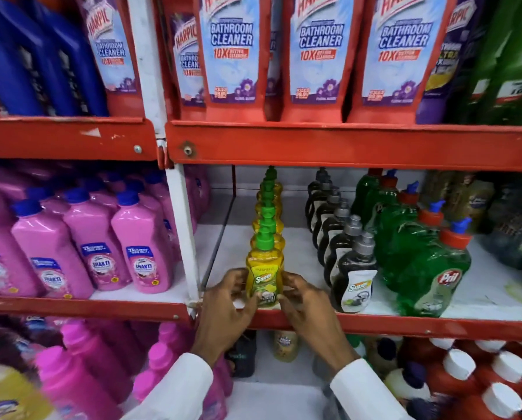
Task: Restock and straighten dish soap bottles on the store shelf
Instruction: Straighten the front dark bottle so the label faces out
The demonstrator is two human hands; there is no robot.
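Note:
A yellow dish soap bottle (264,272) with a green cap stands upright at the front edge of the middle shelf (344,324). My left hand (225,310) grips its left side and my right hand (306,310) grips its right side. Behind it a single-file row of the same yellow bottles (269,204) runs to the back of the shelf. To the right stand a row of dark bottles with grey caps (352,262) and a row of green Pril bottles (426,262) with red-and-blue caps.
Bare white shelf lies left and right of the yellow row. A white upright post (184,237) divides off pink Shakti bottles (144,256) on the left. Red Harpic bathroom cleaner bottles (320,56) fill the shelf above. Pink and red bottles crowd the shelf below.

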